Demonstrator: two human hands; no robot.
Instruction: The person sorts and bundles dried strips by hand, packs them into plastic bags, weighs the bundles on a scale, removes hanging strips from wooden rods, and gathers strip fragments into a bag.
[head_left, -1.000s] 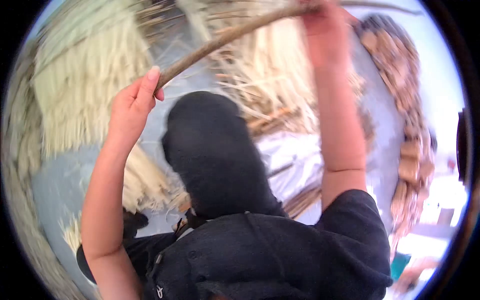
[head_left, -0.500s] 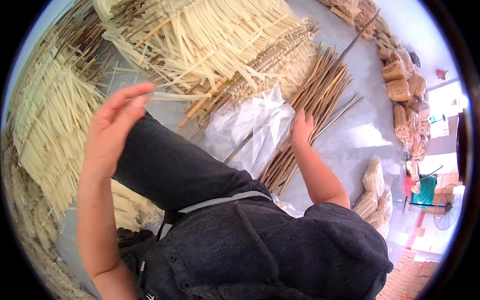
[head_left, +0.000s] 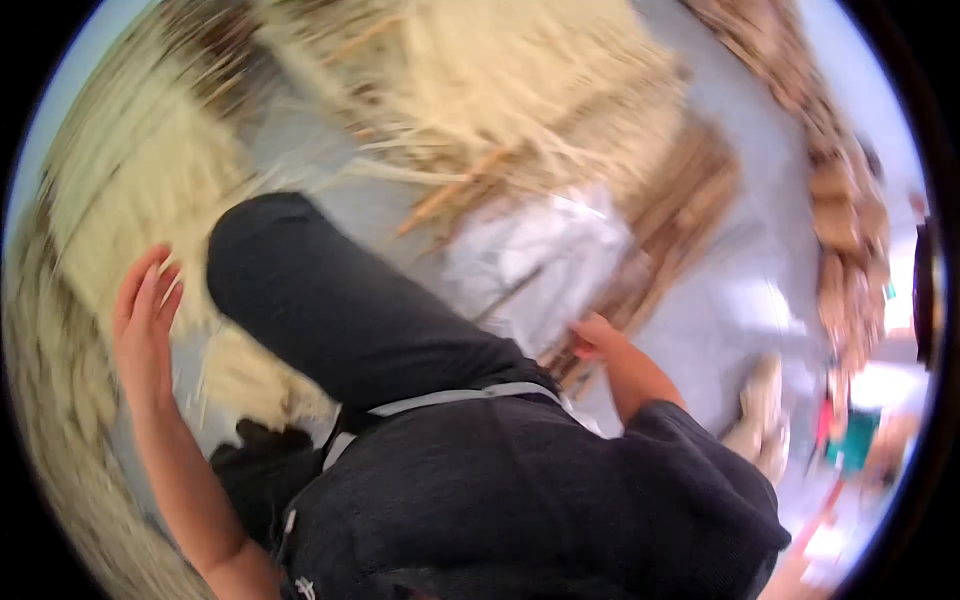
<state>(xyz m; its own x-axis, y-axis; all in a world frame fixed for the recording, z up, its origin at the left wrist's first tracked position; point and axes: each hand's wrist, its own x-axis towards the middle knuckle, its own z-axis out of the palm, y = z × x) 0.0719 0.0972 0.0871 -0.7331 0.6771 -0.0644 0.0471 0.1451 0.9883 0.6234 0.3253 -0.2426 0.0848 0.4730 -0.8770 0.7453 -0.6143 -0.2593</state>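
Note:
My left hand (head_left: 146, 305) is raised at the left with its fingers apart and nothing in it, above pale strips (head_left: 150, 170). On the right, my right hand (head_left: 597, 335) reaches down to the near end of a bundle of brown sticks (head_left: 670, 215). Its fingers are blurred, so whether they grip a stick is hidden. Beside the bundle lies a crumpled sheet of clear plastic (head_left: 530, 250). My bent knee in dark trousers (head_left: 350, 290) lies between my hands.
A large pile of pale strips (head_left: 520, 80) covers the floor ahead. Brown wrapped bundles (head_left: 840, 220) line the right side. A pale wrapped bundle (head_left: 762, 405) lies at the lower right, near a green object (head_left: 853, 440). A smaller strip pile (head_left: 250, 375) lies by my leg.
The long stick held in both hands at first has left them. My right hand came down to the stick bundle, then moved to its near end. My left hand has moved left and lower.

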